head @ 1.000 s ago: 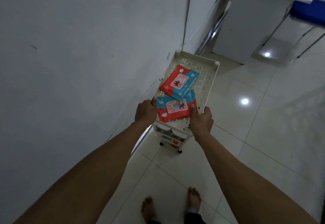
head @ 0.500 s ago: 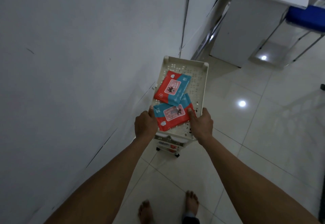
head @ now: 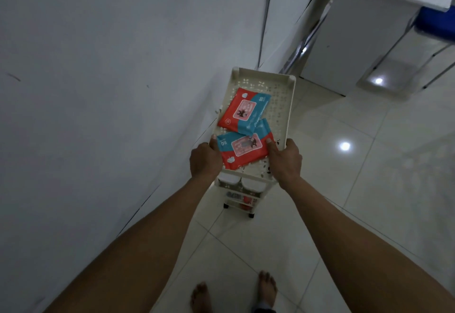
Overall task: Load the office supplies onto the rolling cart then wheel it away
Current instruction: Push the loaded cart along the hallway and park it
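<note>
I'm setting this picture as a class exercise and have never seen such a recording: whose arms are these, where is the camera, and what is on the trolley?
There is no machine here. The camera sits on a person's head and looks down, so you see their own arms and bare feet on the tiled floor. The left hand and right hand each grip the near end of the top tray of a cream rolling cart, which stands close beside a white wall. On that tray lie two red and blue packs: the far pack partly overlaps the near pack. The shelves below hold more items, too hidden to name. A white desk stands ahead.
</note>
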